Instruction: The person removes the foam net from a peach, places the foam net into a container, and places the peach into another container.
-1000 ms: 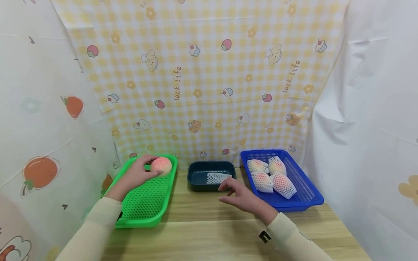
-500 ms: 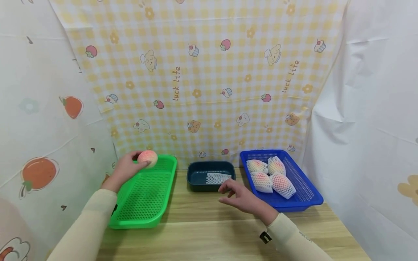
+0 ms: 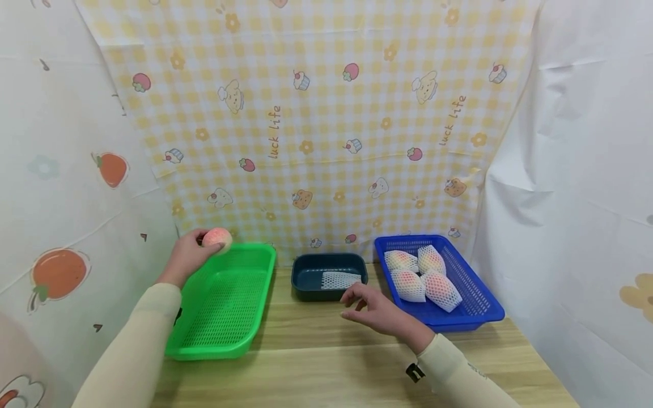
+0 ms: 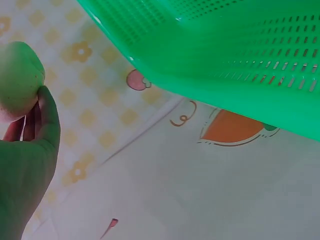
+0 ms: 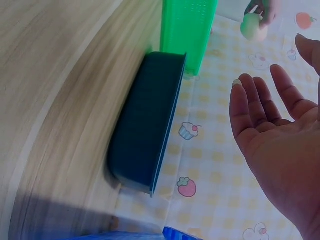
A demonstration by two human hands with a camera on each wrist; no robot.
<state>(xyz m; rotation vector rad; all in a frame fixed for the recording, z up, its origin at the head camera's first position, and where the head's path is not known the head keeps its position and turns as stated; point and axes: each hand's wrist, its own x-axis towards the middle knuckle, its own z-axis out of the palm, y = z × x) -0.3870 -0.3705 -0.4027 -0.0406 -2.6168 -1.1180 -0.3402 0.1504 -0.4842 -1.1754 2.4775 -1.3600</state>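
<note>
A pink and cream peach (image 3: pixel 217 239) is pinched between the thumb and fingers of my left hand (image 3: pixel 187 256), above the far left corner of the green basket (image 3: pixel 259 317). The left wrist view shows the same peach (image 4: pixel 19 80) held clear of the basket's rim (image 4: pixel 165 82). My right hand (image 3: pixel 376 309) hovers in front of the dark teal container (image 3: pixel 301 294), its fingers loosely bent around nothing. In the right wrist view the right palm (image 5: pixel 287 135) is bare. A white foam net sleeve (image 3: pixel 339 280) lies inside the dark container.
To the right stands a blue basket (image 3: pixel 484 294) holding several peaches (image 3: pixel 441 289) in white foam nets. All the containers stand on a wooden table (image 3: pixel 306 368). A checked yellow curtain (image 3: pixel 326 113) hangs behind them, with white cloth (image 3: pixel 576 198) on the right side.
My left hand has carried the peach leftward and up, from over the basket's far right part to its far left corner. The right hand has stayed nearly still.
</note>
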